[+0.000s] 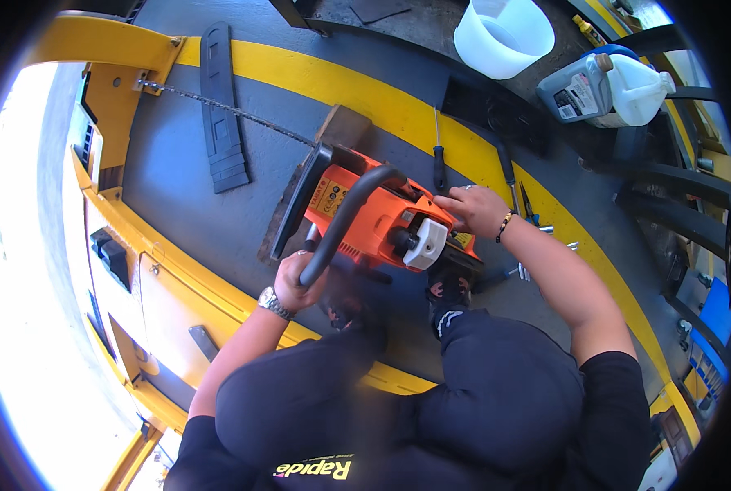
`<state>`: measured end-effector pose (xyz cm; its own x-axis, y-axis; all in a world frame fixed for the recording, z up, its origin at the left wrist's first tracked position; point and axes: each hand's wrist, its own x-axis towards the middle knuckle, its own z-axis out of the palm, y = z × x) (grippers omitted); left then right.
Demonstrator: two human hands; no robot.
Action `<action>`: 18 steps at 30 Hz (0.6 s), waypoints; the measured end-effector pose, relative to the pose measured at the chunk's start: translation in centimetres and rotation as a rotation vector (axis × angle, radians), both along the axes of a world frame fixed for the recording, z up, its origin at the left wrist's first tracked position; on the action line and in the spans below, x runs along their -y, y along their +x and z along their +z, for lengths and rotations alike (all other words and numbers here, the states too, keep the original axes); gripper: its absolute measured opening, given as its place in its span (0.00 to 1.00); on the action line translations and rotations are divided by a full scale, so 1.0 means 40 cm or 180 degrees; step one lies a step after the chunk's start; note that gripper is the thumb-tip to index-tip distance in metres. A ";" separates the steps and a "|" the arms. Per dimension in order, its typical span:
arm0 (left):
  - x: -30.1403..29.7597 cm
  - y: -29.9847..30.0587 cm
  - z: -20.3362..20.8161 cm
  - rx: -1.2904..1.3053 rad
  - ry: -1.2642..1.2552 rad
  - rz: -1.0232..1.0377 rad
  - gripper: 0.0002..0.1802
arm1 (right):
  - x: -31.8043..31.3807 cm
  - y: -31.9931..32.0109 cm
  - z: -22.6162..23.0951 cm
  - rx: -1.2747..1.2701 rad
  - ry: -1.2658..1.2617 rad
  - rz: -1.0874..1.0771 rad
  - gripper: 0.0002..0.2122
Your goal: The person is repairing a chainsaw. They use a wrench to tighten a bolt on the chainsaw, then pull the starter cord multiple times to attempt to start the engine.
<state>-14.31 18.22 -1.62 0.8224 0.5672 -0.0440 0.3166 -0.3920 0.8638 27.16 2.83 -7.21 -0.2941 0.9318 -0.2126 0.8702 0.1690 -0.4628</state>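
An orange chainsaw (365,213) lies between my feet, tilted, with its thin bar and chain (242,116) reaching to the upper left. My left hand (298,282) is closed around the lower end of its black front handle (353,217). Over the rear of the saw, the fingers of my right hand (478,211) curl at the rear handle; their tips are partly hidden. A white part with a dark round knob (421,243) faces up on the saw's body. Beneath the front of the saw shows a brown block (345,128).
A black bar cover (224,114) lies across the grey floor. Right of the saw are a screwdriver (439,168), pliers (528,204) and several sockets. A white bucket (503,37), a grey jug (576,88) and a white jug (637,90) stand beyond. Yellow metal framing (185,286) runs along the left.
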 end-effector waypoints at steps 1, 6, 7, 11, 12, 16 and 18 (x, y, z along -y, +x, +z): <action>0.004 -0.001 -0.008 -0.0049 -0.0065 0.0055 0.04 | 0.004 -0.006 0.018 0.0197 -0.0127 -0.0009 0.31; 0.005 0.005 0.025 -0.0454 -0.0151 0.0302 0.08 | 0.087 -0.035 0.202 0.1055 -0.0620 -0.0472 0.31; -0.005 -0.001 0.049 -0.0772 -0.0384 0.0367 0.13 | 0.122 -0.058 0.281 0.0739 -0.0591 -0.0852 0.29; 0.011 0.152 0.152 -0.0438 -0.0631 0.0585 0.24 | 0.477 -0.118 0.542 0.0149 -0.0788 -0.2654 0.21; 0.022 0.188 0.156 -0.0473 -0.0415 0.0628 0.25 | 0.599 -0.152 0.572 -0.0067 -0.0710 -0.3070 0.18; -0.009 0.161 0.150 -0.0555 0.0304 0.0992 0.26 | 1.055 -0.344 0.513 -0.0943 -0.0093 -0.4054 0.12; -0.008 0.156 0.142 -0.0533 0.0343 0.1003 0.26 | 1.204 -0.471 0.502 -0.0327 -0.0316 -0.3992 0.13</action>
